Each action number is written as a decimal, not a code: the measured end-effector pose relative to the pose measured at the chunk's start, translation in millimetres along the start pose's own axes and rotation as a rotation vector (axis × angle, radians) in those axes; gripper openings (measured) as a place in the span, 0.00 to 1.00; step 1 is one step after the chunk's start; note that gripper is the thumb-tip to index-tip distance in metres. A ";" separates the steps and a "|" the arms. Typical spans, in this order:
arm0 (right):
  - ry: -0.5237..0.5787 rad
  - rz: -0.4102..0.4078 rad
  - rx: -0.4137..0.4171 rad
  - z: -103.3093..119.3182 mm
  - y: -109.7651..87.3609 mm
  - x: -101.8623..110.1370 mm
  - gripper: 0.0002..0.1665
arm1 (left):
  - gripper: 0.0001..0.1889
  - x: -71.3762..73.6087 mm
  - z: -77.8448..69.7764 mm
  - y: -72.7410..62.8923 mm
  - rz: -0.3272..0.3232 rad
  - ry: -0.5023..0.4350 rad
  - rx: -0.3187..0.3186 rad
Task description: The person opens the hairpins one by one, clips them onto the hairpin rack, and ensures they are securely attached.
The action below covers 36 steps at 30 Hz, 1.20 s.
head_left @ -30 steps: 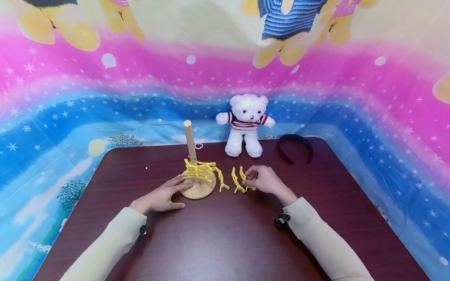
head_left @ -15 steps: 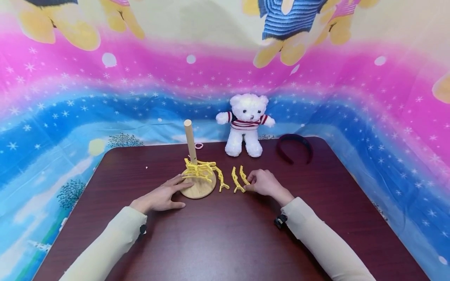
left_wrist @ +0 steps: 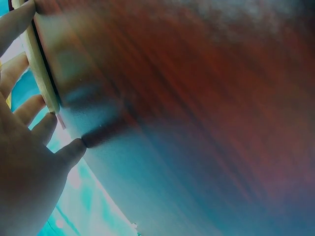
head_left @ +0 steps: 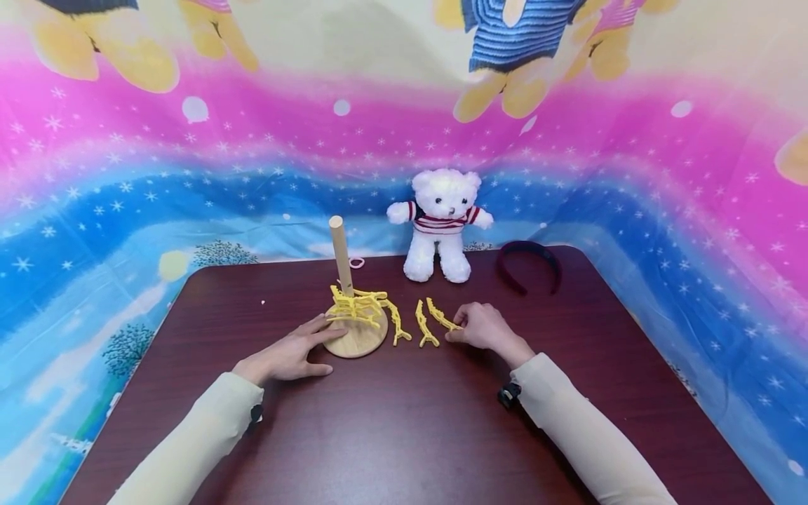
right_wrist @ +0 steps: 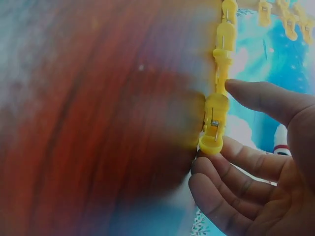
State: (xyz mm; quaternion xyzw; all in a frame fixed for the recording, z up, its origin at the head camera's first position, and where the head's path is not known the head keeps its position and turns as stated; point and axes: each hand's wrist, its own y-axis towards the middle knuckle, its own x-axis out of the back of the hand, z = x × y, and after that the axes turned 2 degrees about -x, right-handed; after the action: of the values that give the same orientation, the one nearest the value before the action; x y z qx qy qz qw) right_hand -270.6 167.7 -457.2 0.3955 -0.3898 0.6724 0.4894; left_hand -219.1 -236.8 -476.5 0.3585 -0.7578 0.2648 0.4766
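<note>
My right hand [head_left: 482,328] pinches the near end of a yellow hair clip [head_left: 440,314] that lies slanted on the table. In the right wrist view, the thumb is at one side of the yellow hair clip [right_wrist: 215,120], with the curled fingers by its end. Left of it lie two more yellow clips [head_left: 424,326], the farther one close to the wooden stand's round base [head_left: 355,346]. Several yellow clips [head_left: 355,308] are gathered around the foot of the stand's upright post [head_left: 341,256]. My left hand [head_left: 284,358] rests its spread fingers on the base's left edge, thumb on the table.
At the back of the dark red table [head_left: 379,435] stands a white teddy bear [head_left: 419,259] in a striped sweater. A dark red headband [head_left: 505,270] is at its right, and a small pale ring [head_left: 362,264] lies behind the post. Printed cloth [head_left: 265,175] surrounds the table.
My right hand has moved slightly right. The near end of its clip has swung right, so this clip now slants away from its neighbour. The left hand keeps its place on the base.
</note>
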 end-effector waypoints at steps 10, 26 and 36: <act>-0.027 0.026 0.022 -1.1 1.6 0.7 0.17 | 0.39 0.6 -1.2 -0.9 -0.003 0.002 -0.010; -0.047 -0.008 -0.050 -4.6 1.3 0.8 0.19 | 0.39 -1.7 0.4 0.2 -0.020 0.019 -0.030; 0.034 -0.072 0.027 -8.3 -1.0 7.2 0.18 | 0.39 -1.7 1.1 0.3 -0.017 0.013 -0.022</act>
State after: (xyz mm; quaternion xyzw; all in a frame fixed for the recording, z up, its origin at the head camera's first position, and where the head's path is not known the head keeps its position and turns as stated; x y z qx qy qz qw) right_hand -272.4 178.0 -453.6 0.4042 -0.3580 0.6661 0.5146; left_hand -219.4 -236.9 -478.5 0.3581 -0.7542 0.2548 0.4878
